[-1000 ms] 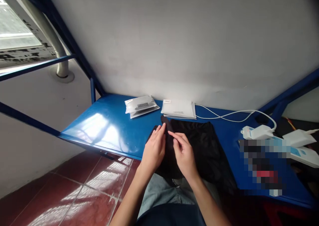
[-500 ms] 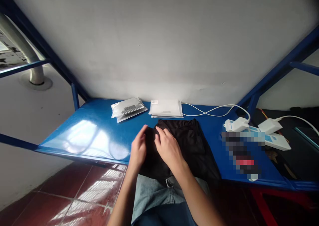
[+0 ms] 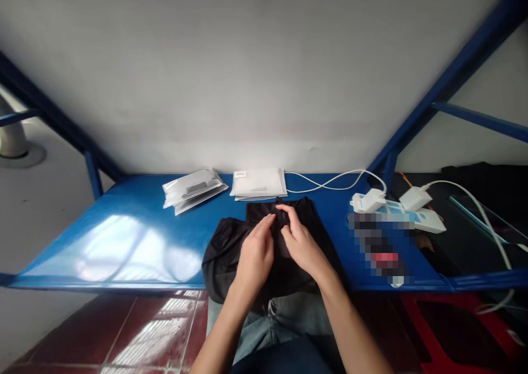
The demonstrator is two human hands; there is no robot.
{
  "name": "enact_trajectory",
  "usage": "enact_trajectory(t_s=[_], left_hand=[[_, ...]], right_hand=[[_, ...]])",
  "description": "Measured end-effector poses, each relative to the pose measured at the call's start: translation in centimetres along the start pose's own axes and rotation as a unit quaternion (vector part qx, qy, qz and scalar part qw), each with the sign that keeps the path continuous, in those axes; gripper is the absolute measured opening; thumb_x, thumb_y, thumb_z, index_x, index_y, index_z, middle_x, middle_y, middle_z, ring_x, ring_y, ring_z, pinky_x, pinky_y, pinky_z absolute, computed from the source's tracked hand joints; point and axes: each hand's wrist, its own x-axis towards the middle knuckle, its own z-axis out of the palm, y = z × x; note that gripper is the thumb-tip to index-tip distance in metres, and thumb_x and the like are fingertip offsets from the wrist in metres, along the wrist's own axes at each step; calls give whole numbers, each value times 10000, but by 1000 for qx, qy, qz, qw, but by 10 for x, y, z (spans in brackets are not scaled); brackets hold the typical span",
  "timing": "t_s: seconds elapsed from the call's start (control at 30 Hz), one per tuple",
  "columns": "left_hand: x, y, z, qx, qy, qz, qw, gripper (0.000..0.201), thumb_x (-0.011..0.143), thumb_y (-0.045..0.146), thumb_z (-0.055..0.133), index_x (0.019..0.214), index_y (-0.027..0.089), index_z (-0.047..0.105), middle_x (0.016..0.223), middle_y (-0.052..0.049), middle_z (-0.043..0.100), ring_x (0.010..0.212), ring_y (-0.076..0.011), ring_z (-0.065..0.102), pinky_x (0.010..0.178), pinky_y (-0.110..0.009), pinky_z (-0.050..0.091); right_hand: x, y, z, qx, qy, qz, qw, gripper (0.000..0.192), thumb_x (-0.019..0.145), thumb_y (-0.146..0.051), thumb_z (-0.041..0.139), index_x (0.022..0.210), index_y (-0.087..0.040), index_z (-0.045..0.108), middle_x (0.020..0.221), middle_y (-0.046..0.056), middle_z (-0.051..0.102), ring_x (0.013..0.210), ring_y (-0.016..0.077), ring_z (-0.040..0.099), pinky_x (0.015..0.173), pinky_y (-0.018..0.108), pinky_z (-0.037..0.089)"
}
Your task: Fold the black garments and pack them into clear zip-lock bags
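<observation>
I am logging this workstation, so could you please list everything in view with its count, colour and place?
black garment: one, black, near edge of the table, partly hanging over it
blue table: one, glossy blue, against the wall
clear packets: small stack, clear with dark contents, back left of the table
white packets: small stack, white, back centre
power strip: one, white and blue, right side
white plugs: two, on the power strip
white cables: several, along the back and off the right
left hand: pinching the garment's fabric
right hand: pinching the fabric beside the left
</observation>
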Motion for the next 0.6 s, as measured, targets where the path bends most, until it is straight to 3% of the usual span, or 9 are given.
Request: enact_trajectory(t_s=[0.07, 0.17, 0.23, 0.3, 0.37, 0.43, 0.53, 0.6], left_hand=[[10, 12, 29, 71, -56, 45, 995, 461, 1032, 184, 388, 1464, 165, 548, 1536, -121, 548, 1453, -241, 490, 1194, -432, 452], [12, 17, 66, 195, -121, 52, 972, 460, 1031, 207, 431, 1474, 146, 537, 1572, -151, 491, 1485, -309, 437, 1188, -551, 426], [10, 14, 80, 251, -144, 51, 956, 475, 1035, 210, 432, 1502, 154, 504, 1603, -154, 443, 1502, -327, 403, 1201, -601, 378], [7, 9, 82, 259, -153, 64, 951, 485, 1056, 228, 397, 1534, 170, 460, 1632, -140, 404, 1528, -315, 358, 1222, -599, 339], [6, 3, 73, 229, -145, 79, 959, 486, 1076, 262, 360, 1550, 179, 428, 1643, -134, 395, 1536, -291, 350, 1219, -545, 367], [5, -5, 52, 203, -97, 63, 972, 473, 1083, 300, 358, 1531, 179, 444, 1585, -155, 471, 1473, -279, 452, 1167, -480, 445], [0, -22, 12, 225, -22, -11, 974, 395, 1069, 326, 404, 1411, 195, 553, 1261, -139, 663, 1168, -270, 657, 996, -429, 549], [-7, -36, -10, 248, -23, -40, 968, 335, 1061, 318, 418, 1315, 215, 610, 1066, -90, 675, 999, -250, 682, 887, -390, 571]], right_hand=[[-11, 26, -21, -13, 46, 40, 998, 452, 975, -168, 378, 1412, -265, 441, 1368, 80, 640, 1223, 210, 655, 1024, 378, 528], [-25, 60, -38, -143, 113, 88, 979, 362, 938, -210, 525, 1299, -228, 549, 1245, 123, 637, 1162, 279, 658, 978, 433, 540], [-29, 74, -40, -197, 131, 89, 967, 328, 907, -229, 613, 1234, -228, 600, 1158, 113, 621, 1080, 284, 667, 922, 426, 557], [-31, 81, -41, -188, 121, 81, 971, 309, 904, -213, 628, 1212, -232, 608, 1064, 79, 623, 963, 247, 679, 853, 382, 571], [-31, 80, -42, -168, 105, 75, 977, 327, 907, -179, 611, 1229, -233, 594, 1002, 54, 629, 889, 222, 680, 805, 351, 575], [-31, 73, -47, -181, 93, 70, 977, 391, 906, -171, 609, 1289, -241, 574, 1044, 67, 637, 926, 236, 680, 809, 362, 578], [-21, 58, -58, -260, 67, 39, 963, 497, 934, -196, 596, 1423, -250, 525, 1207, 121, 626, 1089, 302, 644, 887, 429, 570], [-3, 49, -63, -302, 17, -6, 953, 554, 945, -206, 604, 1486, -252, 493, 1309, 134, 611, 1186, 324, 604, 955, 455, 549]])
